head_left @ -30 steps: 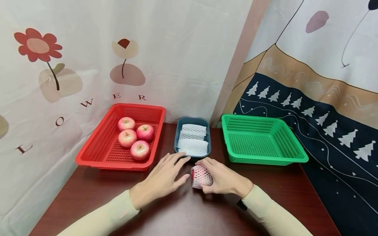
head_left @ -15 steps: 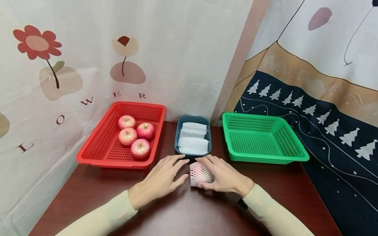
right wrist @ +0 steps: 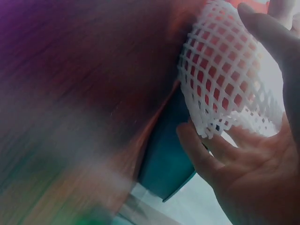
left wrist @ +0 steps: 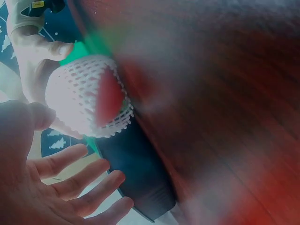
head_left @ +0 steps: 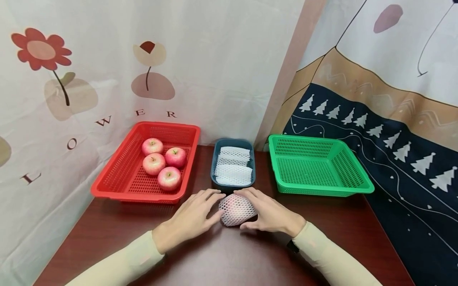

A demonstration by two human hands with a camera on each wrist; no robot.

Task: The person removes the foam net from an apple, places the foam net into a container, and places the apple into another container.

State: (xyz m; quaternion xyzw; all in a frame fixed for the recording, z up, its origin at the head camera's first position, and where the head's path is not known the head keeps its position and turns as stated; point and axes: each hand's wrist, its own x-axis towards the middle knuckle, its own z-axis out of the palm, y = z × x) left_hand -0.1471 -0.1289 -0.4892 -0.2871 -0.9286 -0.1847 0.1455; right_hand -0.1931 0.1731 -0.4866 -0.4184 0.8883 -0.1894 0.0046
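An apple in a white foam net is at the table's near middle between both hands, just in front of the blue-grey tray. My right hand grips its right side, fingers behind and thumb in front; in the right wrist view the fingers curl round the loose end of the net. My left hand is at its left with fingers spread, thumb tip at the net. In the left wrist view those fingers reach out relaxed, and bare red apple skin shows through the net's mouth.
At the back left, a red basket contains several bare apples. The blue-grey tray at the back middle holds folded white foam nets. A green basket stands back right. Patterned cloth hangs behind the table.
The netted apple has shifted left from the right hand toward the left hand and turned, so less red skin shows at its left. The left thumb now meets the net.
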